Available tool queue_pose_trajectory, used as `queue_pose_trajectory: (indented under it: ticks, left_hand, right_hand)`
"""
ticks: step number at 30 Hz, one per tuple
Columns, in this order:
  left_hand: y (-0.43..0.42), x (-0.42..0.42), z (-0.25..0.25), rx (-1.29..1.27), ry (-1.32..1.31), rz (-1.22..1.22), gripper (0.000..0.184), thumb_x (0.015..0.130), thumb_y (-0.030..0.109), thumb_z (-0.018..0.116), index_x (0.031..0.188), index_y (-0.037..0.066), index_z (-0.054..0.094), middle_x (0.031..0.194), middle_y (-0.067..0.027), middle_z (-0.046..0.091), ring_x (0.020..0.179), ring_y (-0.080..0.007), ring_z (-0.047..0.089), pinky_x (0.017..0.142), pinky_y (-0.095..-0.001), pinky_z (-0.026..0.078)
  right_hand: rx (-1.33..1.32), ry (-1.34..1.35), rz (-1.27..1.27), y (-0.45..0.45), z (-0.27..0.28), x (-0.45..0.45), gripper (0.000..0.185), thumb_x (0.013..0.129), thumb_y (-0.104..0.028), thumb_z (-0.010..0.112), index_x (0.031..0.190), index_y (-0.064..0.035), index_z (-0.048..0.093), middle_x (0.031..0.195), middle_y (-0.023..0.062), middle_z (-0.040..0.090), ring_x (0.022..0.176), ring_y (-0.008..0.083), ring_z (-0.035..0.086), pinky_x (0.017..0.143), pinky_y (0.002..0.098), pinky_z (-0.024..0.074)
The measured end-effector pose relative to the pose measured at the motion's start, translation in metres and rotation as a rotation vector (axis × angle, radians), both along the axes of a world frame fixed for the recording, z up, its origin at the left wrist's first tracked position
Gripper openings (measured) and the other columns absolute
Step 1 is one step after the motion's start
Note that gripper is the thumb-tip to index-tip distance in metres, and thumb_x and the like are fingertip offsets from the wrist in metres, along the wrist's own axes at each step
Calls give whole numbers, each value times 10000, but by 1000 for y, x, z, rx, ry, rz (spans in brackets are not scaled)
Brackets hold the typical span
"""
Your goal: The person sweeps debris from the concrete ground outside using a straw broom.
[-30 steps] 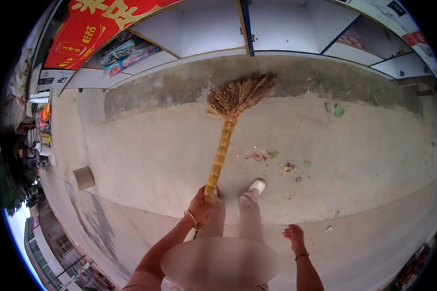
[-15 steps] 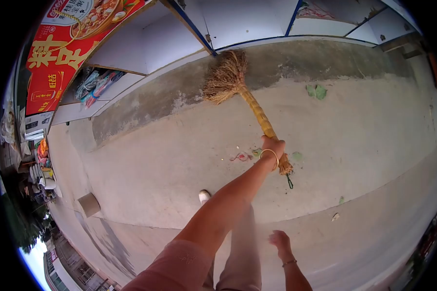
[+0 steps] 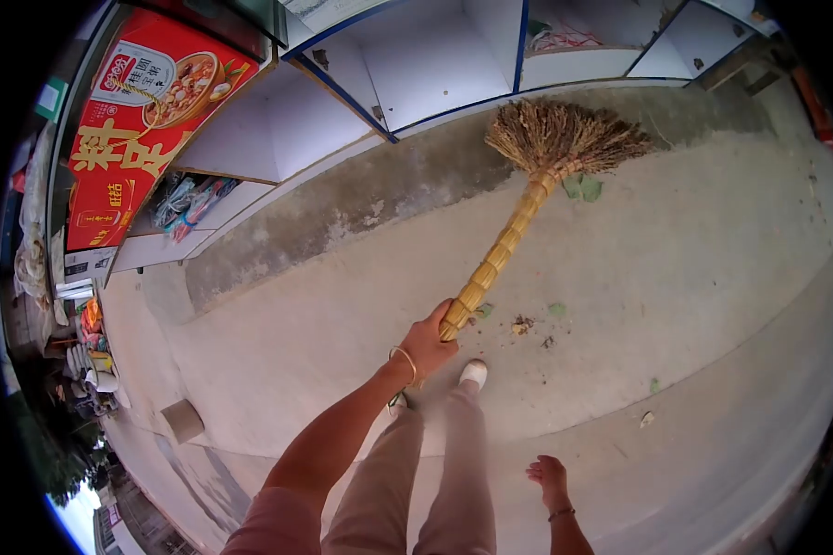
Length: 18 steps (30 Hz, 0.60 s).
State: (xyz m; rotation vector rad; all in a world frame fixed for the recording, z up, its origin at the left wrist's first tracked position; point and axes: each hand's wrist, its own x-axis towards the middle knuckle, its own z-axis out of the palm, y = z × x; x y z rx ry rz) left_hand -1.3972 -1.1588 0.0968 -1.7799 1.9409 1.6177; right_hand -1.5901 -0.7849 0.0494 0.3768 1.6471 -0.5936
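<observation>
My left hand (image 3: pixel 428 344), with a bangle at the wrist, is closed around the handle of a straw broom (image 3: pixel 500 259). The broom slants up and to the right, and its brown bristles fan out at the foot of the shelving, close by a green leaf (image 3: pixel 585 188). Low on the right hangs my right hand (image 3: pixel 550 474), holding nothing, its fingers loosely apart. Bits of litter (image 3: pixel 522 325) and small green leaf pieces (image 3: pixel 556 309) lie on the concrete floor to the right of the handle.
White shelving with blue edges (image 3: pixel 435 69) runs along the top. A red food carton (image 3: pixel 139 129) stands at the upper left, near plastic-wrapped items (image 3: pixel 190 205). A greyish block (image 3: pixel 182 421) sits on the floor at left. My shoes (image 3: pixel 474 373) are just below my left hand.
The broom's bristles have swung right along the shelf base towards the green leaf. My left hand has shifted left and down in view. Another of my feet now shows; the reddish scrap is out of sight.
</observation>
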Motion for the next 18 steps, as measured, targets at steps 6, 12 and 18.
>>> queue_pose_trajectory:
  ticks: [6, 12, 18]
  left_hand:
    - [-89, 33, 16, 52, -131, 162, 618, 681, 102, 523, 1257, 97, 300, 656, -121, 551, 426, -192, 523, 414, -307, 450]
    - [18, -17, -74, 372, -101, 163, 550, 678, 127, 547, 1180, 100, 327, 766, -143, 550, 500, -231, 555, 458, -344, 472]
    - [123, -61, -53, 649, 166, 144, 574, 659, 104, 553, 1193, 71, 344, 763, -100, 539, 486, -181, 527, 444, -333, 450]
  right_hand:
    - [71, -33, -26, -3, -1, 13, 254, 826, -160, 460, 1001, 22, 492, 820, 144, 579, 685, 225, 609, 595, 293, 508]
    - [-18, -7, -15, -5, -5, 18, 250, 839, -164, 453, 1002, 21, 494, 828, 137, 578, 688, 219, 608, 608, 283, 505]
    - [-75, -15, 10, 6, 31, 37, 249, 841, -174, 457, 1000, 13, 499, 826, 128, 580, 709, 216, 609, 618, 283, 505]
